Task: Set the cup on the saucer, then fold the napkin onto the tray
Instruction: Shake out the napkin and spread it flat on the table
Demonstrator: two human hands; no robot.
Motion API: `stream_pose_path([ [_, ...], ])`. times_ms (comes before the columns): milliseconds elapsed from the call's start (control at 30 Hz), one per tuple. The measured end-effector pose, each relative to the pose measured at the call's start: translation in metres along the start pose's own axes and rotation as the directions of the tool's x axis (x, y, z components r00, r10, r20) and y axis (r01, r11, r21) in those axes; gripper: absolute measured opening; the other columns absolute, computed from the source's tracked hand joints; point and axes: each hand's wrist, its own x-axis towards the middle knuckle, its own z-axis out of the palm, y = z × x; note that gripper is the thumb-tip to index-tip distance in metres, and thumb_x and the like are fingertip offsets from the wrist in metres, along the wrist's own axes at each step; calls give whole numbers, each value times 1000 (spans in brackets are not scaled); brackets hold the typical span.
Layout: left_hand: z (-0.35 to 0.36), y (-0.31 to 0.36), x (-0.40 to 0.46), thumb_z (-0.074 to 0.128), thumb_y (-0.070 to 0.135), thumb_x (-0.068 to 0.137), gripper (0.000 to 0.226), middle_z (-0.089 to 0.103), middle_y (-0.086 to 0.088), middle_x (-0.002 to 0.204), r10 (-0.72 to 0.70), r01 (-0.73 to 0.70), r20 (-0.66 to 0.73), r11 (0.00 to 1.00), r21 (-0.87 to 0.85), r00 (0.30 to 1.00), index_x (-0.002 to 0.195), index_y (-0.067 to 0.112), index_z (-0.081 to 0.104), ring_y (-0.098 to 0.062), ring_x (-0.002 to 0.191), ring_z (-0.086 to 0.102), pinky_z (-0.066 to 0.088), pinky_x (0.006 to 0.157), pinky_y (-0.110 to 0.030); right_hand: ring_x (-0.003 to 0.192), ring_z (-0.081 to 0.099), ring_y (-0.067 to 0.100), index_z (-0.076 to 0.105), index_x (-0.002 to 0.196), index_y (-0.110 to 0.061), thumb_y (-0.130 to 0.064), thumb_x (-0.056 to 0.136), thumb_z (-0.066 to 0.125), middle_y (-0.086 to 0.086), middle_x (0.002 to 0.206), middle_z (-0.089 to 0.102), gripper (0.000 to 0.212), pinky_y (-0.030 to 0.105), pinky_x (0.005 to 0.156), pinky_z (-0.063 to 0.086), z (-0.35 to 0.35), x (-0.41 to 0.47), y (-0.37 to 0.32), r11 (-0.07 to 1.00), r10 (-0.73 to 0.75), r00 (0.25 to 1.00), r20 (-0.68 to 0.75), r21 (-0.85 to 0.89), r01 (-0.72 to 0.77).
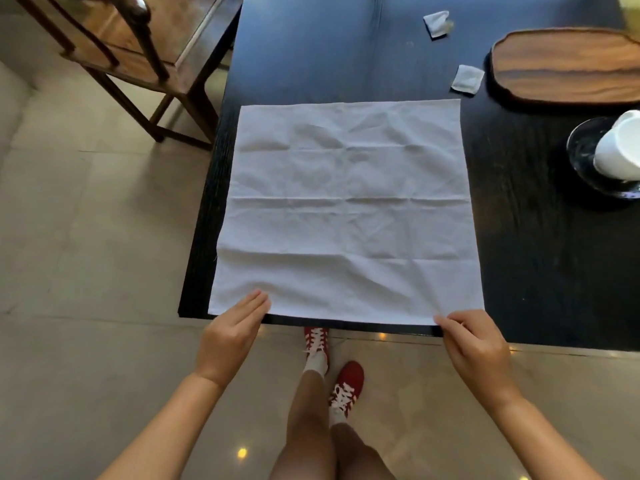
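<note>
A white cloth napkin [346, 209] lies spread flat and square on the black table [540, 271], its near edge along the table's front edge. My left hand [232, 334] rests with fingers together on the napkin's near left corner. My right hand [474, 344] pinches the near right corner. A white cup [620, 150] stands on a dark glossy saucer [581, 147] at the right edge of view. The oval wooden tray [568, 64] lies at the far right, with nothing on it.
Two small white packets [437, 23] [467, 80] lie on the table left of the tray. A wooden chair [138, 57] stands on the tiled floor beyond the table's left side. My legs and red shoes [346, 382] are below the table edge.
</note>
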Motion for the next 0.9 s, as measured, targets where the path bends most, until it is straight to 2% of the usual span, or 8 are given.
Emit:
stream_pose_path([
  [200, -4, -1, -11, 56, 9, 89, 22, 66, -7, 114, 25, -26, -30, 1000, -12, 999, 105, 5, 71, -19, 106, 63, 43, 100, -22, 68, 55, 28, 72, 88, 1, -10, 87, 51, 12, 74, 61, 24, 38, 57, 48, 2, -9, -3, 1000, -11, 1000, 16, 23, 11],
  [333, -9, 9, -6, 53, 14, 90, 29, 61, -10, 122, -23, 21, -26, 997, -70, 999, 113, 2, 65, -22, 117, 57, 47, 96, -37, 79, 54, 22, 71, 92, -3, -27, 91, 46, 11, 81, 63, 35, 32, 71, 41, -6, -5, -16, 997, 70, 997, -11, 21, -70],
  [433, -10, 35, 22, 40, 23, 94, 44, 42, -8, 143, -80, 81, 17, 995, -63, 997, 134, 4, 45, -23, 135, 35, 27, 111, -46, 112, 49, 25, 56, 121, -8, -25, 93, 41, 17, 116, 59, 37, 40, 93, 37, 1, 19, -44, 994, 103, 994, -23, 21, -103],
  [500, 1, 61, 51, 34, 28, 95, 53, 17, -1, 155, -118, 119, 112, 993, -7, 987, 145, 12, 26, -21, 143, 15, 7, 115, -48, 137, 28, 26, 36, 140, -13, -24, 92, 40, 14, 145, 37, 49, 46, 111, 22, 18, 42, -68, 992, 122, 991, 61, 6, -123],
  [567, 20, 82, 77, 27, 35, 96, 58, -6, 2, 158, -127, 113, 215, 991, 78, 968, 149, 22, 9, -19, 145, 1, -4, 114, -51, 144, 7, 23, 21, 147, -17, -26, 93, 35, 7, 156, 17, 56, 47, 116, 8, 39, 64, -91, 990, 137, 974, 178, -48, -130],
  [633, 41, 89, 91, 24, 39, 96, 58, -17, 4, 156, -128, 87, 290, 985, 149, 948, 148, 29, 1, -19, 145, -3, -4, 112, -55, 145, 0, 21, 13, 148, -22, -31, 95, 30, 5, 157, 9, 57, 48, 115, 3, 59, 78, -102, 984, 156, 950, 270, -123, -127],
  [800, 53, 61, 87, 27, 53, 90, 61, 4, -2, 158, -157, 93, 377, 979, 184, 913, 147, 35, 12, -19, 145, 2, 1, 111, -56, 145, 1, 19, 9, 148, -27, -46, 93, 24, 4, 158, 7, 61, 49, 114, 3, 67, 77, -77, 957, 216, 906, 363, -265, -122],
  [900, 41, 32, 81, 25, 57, 89, 64, -1, -1, 158, -204, 138, 374, 971, 196, 905, 147, 38, 8, -19, 145, -4, -6, 113, -50, 144, -9, 15, -2, 149, -26, -50, 92, 17, 2, 158, -5, 65, 43, 115, -4, 51, 71, -46, 940, 276, 890, 363, -294, -171],
])
